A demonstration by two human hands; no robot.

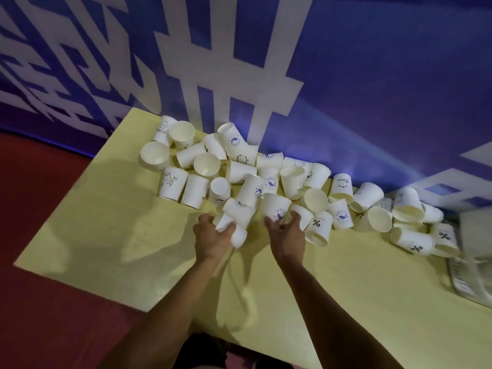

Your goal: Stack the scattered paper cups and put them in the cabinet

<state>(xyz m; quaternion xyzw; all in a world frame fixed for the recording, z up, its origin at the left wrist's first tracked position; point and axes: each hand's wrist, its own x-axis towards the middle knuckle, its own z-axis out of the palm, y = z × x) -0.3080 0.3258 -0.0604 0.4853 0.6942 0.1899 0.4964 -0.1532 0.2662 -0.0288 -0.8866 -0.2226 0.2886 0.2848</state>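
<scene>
L hand point(213, 234) curled round a white paper cup lying on its side point(238, 237), gripping it. R hand point(286, 231) half closed, thumb & fingers pinching the near end of a white paper cup w/ blue whale print point(277, 206). Other scattered white paper cups point(292, 182) lie just beyond both hands & out to R hand's right, on pale yellow tabletop point(106, 222).

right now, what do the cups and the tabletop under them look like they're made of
Cups: thin matte white paper, judging by the thin walls and printed logos. Tabletop: smooth pale yellow, faint sheen, no visible grain; probably laminate or painted board, though the look leaves it open.
</scene>
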